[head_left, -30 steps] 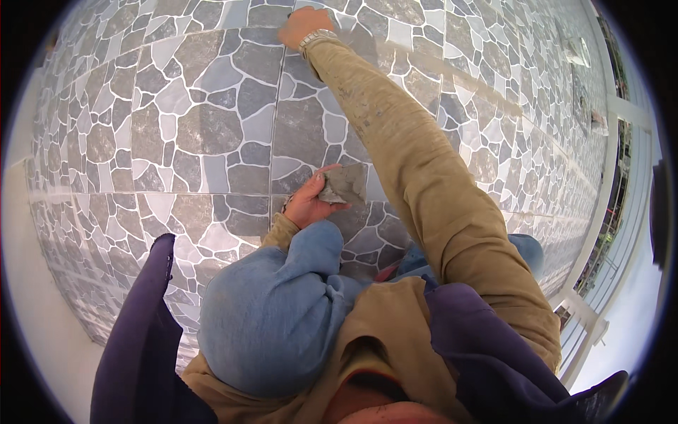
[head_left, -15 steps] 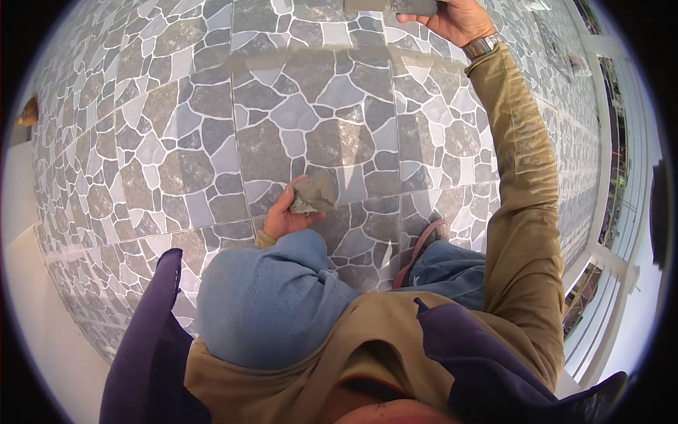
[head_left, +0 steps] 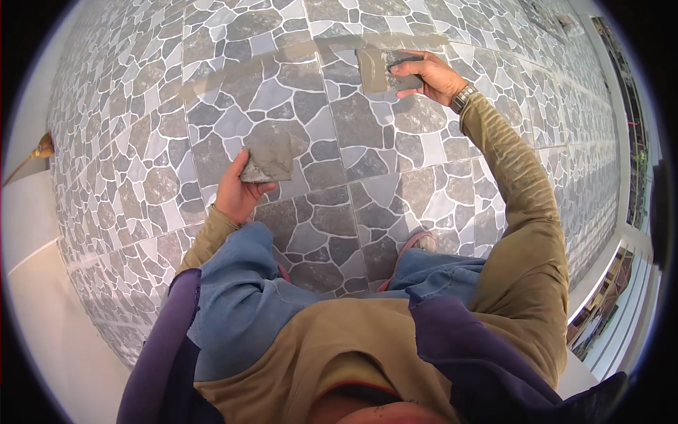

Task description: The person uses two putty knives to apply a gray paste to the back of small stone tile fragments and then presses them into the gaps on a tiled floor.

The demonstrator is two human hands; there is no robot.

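My left hand [head_left: 236,192] is closed on the near left edge of a small flat piece covered with grey wet grout [head_left: 272,157], held above the patterned floor. Up and to the right, my right hand [head_left: 436,79] grips a flat, roughly rectangular spreader [head_left: 374,71], its left part coated in grey paste. My right thumb and fingers wrap over its right end. The spreader is just below a smeared band of grey grout [head_left: 296,51] that runs along a tile joint. Whether it touches the floor I cannot tell.
Stone-patterned tiles [head_left: 367,166] spread all round. A pale wall [head_left: 42,297] stands at the left with a broom [head_left: 44,146] by it. White railings [head_left: 611,314] line the right side. My sandalled right foot [head_left: 417,247] is on the tiles.
My right hand has come nearer with the spreader, showing more of it. My left hand has moved left and forward with its grout-covered piece. The view has shifted, with more of the smeared band showing.
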